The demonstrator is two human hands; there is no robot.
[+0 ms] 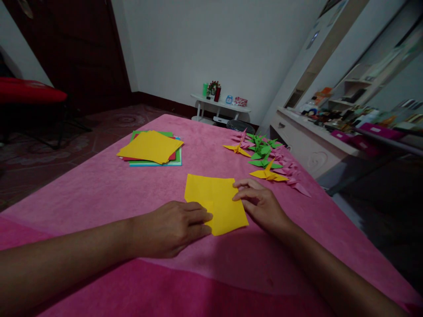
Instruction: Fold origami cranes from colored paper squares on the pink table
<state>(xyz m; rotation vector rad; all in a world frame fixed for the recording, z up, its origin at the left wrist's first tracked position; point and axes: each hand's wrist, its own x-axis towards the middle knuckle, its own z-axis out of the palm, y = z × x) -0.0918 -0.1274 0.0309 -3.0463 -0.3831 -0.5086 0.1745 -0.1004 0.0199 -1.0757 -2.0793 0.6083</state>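
Observation:
A yellow paper sheet (211, 196) lies flat on the pink cloth of the table (99, 189), close in front of me. My left hand (172, 226) rests on its near left corner, fingers together and pressing the paper down. My right hand (259, 202) touches the sheet's right edge with its fingertips, fingers stretched and lying flat. Neither hand lifts the paper.
A stack of coloured paper sheets (150, 147) with yellow on top lies at the far left. Several folded paper cranes (264, 158) in yellow, green and pink sit at the far right. Beyond the table stand a small white side table (220, 103) and a cluttered dresser (330, 127).

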